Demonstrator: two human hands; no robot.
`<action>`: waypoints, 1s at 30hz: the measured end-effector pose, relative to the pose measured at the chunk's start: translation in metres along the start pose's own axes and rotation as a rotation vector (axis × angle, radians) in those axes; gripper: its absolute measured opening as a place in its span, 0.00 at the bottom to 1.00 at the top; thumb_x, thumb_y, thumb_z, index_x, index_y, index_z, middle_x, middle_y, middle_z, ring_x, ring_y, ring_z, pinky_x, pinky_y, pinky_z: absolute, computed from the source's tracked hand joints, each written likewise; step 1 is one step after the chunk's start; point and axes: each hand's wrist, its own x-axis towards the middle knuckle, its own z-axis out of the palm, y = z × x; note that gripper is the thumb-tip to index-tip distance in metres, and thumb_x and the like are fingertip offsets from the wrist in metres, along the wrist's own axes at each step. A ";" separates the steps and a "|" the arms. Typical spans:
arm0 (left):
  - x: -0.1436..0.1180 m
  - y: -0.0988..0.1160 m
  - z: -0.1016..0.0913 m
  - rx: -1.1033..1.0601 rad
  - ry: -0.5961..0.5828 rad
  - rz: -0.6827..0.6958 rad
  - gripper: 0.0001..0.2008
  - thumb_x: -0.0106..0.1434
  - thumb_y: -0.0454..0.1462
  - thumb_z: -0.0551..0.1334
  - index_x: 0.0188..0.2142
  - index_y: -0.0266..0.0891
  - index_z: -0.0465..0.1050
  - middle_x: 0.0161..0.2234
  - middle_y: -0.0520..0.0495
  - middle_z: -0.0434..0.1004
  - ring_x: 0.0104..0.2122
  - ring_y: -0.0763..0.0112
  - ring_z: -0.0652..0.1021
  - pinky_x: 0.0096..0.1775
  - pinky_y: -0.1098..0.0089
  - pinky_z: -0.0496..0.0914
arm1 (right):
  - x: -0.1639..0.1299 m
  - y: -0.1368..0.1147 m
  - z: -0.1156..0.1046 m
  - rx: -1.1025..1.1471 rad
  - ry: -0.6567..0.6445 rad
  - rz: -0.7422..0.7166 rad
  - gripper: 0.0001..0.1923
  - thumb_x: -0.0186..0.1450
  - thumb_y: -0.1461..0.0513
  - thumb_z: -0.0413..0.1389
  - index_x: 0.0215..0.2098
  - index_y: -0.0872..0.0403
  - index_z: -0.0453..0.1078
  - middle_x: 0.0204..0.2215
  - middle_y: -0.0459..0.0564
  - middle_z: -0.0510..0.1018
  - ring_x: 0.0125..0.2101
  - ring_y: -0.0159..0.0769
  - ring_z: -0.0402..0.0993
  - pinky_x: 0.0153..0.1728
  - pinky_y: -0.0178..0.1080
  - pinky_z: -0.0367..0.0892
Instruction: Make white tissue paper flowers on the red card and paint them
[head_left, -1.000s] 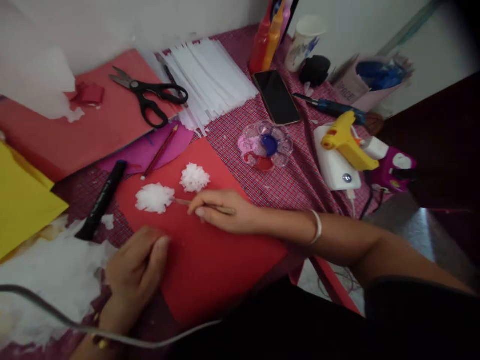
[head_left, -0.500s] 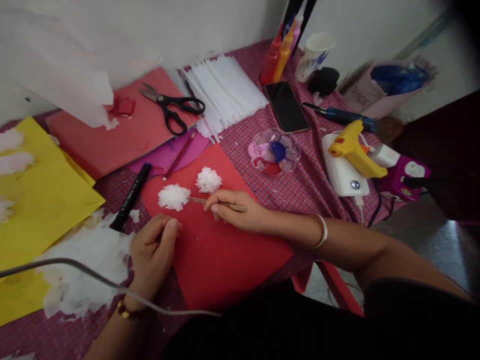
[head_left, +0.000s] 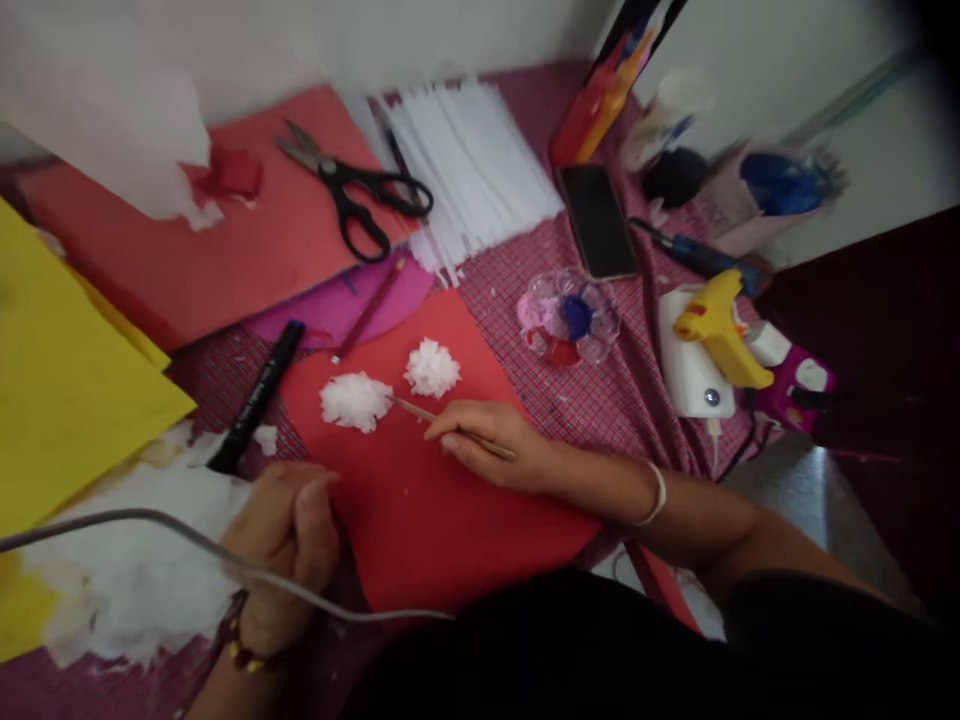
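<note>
My right hand (head_left: pixel 491 445) grips a thin wooden stick (head_left: pixel 420 412) whose tip touches a white fluffy paper ball (head_left: pixel 355 400) on a red paper sheet (head_left: pixel 420 500). A second white paper ball (head_left: pixel 432 368) lies just behind it on the same sheet. My left hand (head_left: pixel 289 530) rests at the sheet's near left corner with its fingers curled in; nothing shows in it. A grey cable (head_left: pixel 150 530) crosses in front of that hand.
A black marker (head_left: pixel 255 397), a red pencil (head_left: pixel 371 308) on purple paper, scissors (head_left: pixel 352 190), white paper strips (head_left: pixel 465 170), a phone (head_left: pixel 598 220), a paint palette (head_left: pixel 568 318), a yellow glue gun (head_left: pixel 720 325), yellow paper (head_left: pixel 67 380) and white tissue (head_left: pixel 135 570) lie around on the checked cloth.
My left hand pulled back toward me from near the paper ball and closed. The right hand keeps the stick at the ball. The camera view swung slightly.
</note>
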 end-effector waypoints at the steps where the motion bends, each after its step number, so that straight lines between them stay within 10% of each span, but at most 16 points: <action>1: 0.001 0.000 0.003 0.017 0.038 0.061 0.08 0.65 0.31 0.55 0.33 0.40 0.71 0.29 0.50 0.74 0.30 0.69 0.75 0.33 0.66 0.68 | 0.000 0.002 0.000 -0.008 0.001 -0.025 0.09 0.70 0.64 0.47 0.41 0.56 0.69 0.32 0.49 0.76 0.33 0.29 0.72 0.37 0.33 0.67; 30: -0.009 0.003 0.015 -0.095 0.195 0.054 0.20 0.73 0.39 0.46 0.28 0.41 0.70 0.23 0.51 0.69 0.25 0.70 0.72 0.30 0.68 0.65 | -0.003 0.004 0.005 0.014 0.043 0.071 0.09 0.67 0.62 0.49 0.39 0.56 0.69 0.27 0.45 0.72 0.27 0.29 0.68 0.31 0.33 0.63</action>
